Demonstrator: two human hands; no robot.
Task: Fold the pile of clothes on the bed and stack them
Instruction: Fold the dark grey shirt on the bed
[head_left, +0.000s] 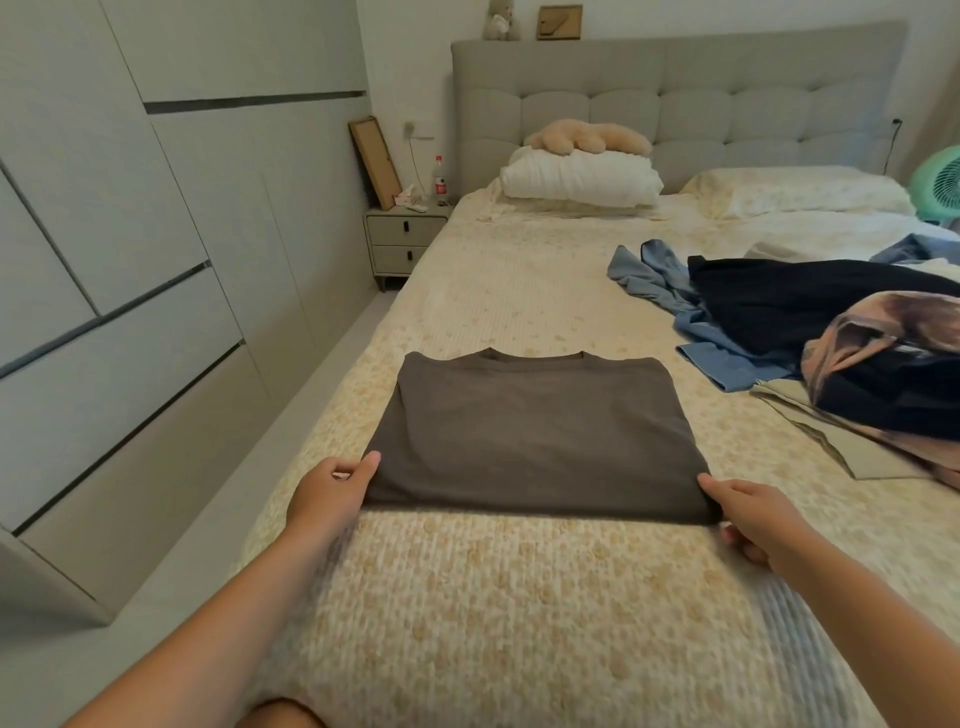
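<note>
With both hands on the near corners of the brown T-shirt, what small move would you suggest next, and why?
Probably lift the near edge and fold it up to the collar: the left hand and right hand pinch the brown T-shirt's near corners, and its sides are already folded in.

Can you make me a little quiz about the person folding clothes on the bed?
1. True or false: both hands pinch the near corners of the brown T-shirt.
2. Which garment lies farthest from the person? A) blue shirt B) black garment C) brown T-shirt
3. What rests on the white pillow?

Key:
1. True: left hand and right hand each pinch a corner.
2. A
3. A plush toy.
</note>
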